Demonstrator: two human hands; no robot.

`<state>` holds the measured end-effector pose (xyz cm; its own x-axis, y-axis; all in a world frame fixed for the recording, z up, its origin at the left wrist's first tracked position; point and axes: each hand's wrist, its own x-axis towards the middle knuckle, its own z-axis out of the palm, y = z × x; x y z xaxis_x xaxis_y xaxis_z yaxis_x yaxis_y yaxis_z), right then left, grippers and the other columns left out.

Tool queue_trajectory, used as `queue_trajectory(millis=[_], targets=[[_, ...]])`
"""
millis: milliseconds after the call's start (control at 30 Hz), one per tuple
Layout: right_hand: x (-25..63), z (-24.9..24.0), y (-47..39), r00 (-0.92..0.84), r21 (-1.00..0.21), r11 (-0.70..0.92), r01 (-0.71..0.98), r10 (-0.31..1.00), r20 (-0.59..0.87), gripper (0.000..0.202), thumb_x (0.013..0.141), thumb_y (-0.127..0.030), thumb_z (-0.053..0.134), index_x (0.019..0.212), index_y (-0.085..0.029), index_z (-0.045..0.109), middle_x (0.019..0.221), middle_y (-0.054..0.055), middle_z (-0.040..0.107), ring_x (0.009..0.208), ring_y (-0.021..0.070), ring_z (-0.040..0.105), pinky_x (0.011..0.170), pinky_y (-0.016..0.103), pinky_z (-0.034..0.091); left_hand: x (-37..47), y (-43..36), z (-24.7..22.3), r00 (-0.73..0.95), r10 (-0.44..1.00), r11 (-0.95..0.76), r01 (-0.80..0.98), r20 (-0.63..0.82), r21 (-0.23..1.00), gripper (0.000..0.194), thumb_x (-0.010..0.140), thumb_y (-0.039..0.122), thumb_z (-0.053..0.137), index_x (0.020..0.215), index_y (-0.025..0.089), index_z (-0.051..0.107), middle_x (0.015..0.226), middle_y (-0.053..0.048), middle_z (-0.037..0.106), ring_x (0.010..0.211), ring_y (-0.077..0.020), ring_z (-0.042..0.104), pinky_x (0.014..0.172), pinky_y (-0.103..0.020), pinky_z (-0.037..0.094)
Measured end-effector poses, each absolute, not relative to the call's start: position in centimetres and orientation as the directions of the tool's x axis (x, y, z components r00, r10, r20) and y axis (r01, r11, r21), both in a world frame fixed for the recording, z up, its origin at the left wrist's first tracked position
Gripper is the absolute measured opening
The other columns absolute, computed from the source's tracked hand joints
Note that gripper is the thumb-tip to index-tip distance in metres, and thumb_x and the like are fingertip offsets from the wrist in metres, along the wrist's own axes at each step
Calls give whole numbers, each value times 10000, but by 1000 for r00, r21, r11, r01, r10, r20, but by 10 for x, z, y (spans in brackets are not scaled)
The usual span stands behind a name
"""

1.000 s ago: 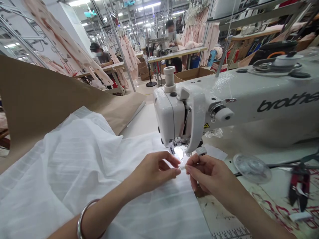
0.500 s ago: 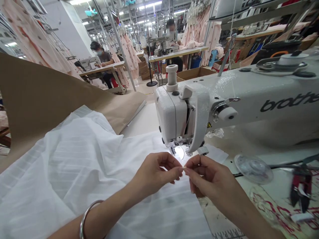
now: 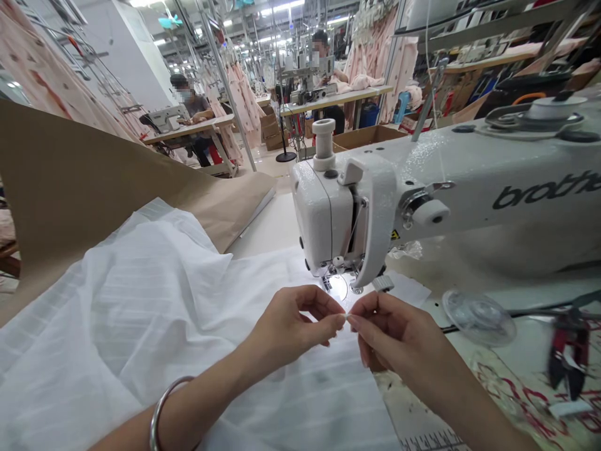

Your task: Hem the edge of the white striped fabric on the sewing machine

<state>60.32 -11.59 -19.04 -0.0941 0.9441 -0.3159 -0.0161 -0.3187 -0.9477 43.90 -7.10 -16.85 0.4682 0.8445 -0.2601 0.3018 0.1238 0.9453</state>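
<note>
Just in front of the sewing machine (image 3: 375, 207), left hand (image 3: 291, 326) and right hand (image 3: 394, 332) each pinched a tiny white piece (image 3: 347, 317), perhaps a label, above the white cloth (image 3: 164, 300); best kept taut and squared.

Both forearms reach in from the lower edge and converge toward the middle. The left hand (image 3: 288, 326) is curled, knuckles up, with thumb and forefinger pressed together in a pinch at their tips. The right hand (image 3: 394, 332) mirrors it, thumb and forefinger pinched, the other fingers folded under the palm. The two pinches meet tip to tip. A metal bangle (image 3: 162, 407) circles the left wrist.
</note>
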Motion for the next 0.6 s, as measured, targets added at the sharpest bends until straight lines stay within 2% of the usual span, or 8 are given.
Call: queue_trajectory(millis=[267, 333, 367, 433, 500, 600], targets=[[604, -196, -113, -122, -938, -345, -36, 933, -338, 272, 776, -436, 606, 777, -176, 525, 493, -28, 524, 418, 65, 364, 423, 185, 253, 440, -68, -170, 440, 836, 182, 339, -327, 923, 147, 749, 265, 643, 736, 119, 624, 626, -24, 633, 588, -125, 611, 539, -210, 495], [609, -199, -109, -116, -946, -322, 34, 939, -324, 293, 801, -468, 572, 821, -178, 537, 521, -20, 539, 420, 76, 381, 415, 195, 274, 441, -64, -170, 391, 850, 190, 399, -354, 897, 159, 745, 284, 639, 729, 127, 624, 607, -22, 635, 585, -130, 623, 489, -182, 448], [613, -202, -108, -92, -957, -265, 117, 957, -276, 288, 818, -465, 552, 842, -178, 546, 557, -11, 553, 447, 90, 419, 428, 207, 309, 441, -61, -170, 360, 860, 191, 429, -361, 883, 165, 739, 295, 639, 722, 132, 623, 607, -21, 639, 584, -133, 629, 462, -171, 417], [619, -206, -107, -56, -933, -49, 357, 996, -74, 229, 861, -404, 510, 873, -183, 568, 674, 14, 578, 568, 123, 507, 516, 245, 399, 441, -55, -173, 305, 886, 176, 472, -348, 864, 146, 721, 283, 635, 693, 141, 619, 624, -17, 647, 582, -129, 632, 445, -164, 378], [623, -211, -109, -128, -806, 230, 545, 973, 191, 169, 905, -282, 442, 903, -188, 582, 830, 39, 584, 744, 150, 546, 653, 285, 444, 440, -49, -177, 272, 911, 137, 509, -310, 850, 110, 702, 237, 617, 642, 145, 606, 609, 1, 636, 549, -110, 610, 455, -165, 368], [621, -219, -117, -329, -574, 532, 622, 843, 425, 283, 898, -82, 337, 1013, -168, 582, 1053, 63, 565, 1013, 186, 491, 844, 338, 406, 437, -43, -183, 272, 924, 75, 558, -268, 826, 105, 683, 196, 591, 587, 152, 587, 527, 28, 590, 490, -90, 545, 465, -172, 361]])
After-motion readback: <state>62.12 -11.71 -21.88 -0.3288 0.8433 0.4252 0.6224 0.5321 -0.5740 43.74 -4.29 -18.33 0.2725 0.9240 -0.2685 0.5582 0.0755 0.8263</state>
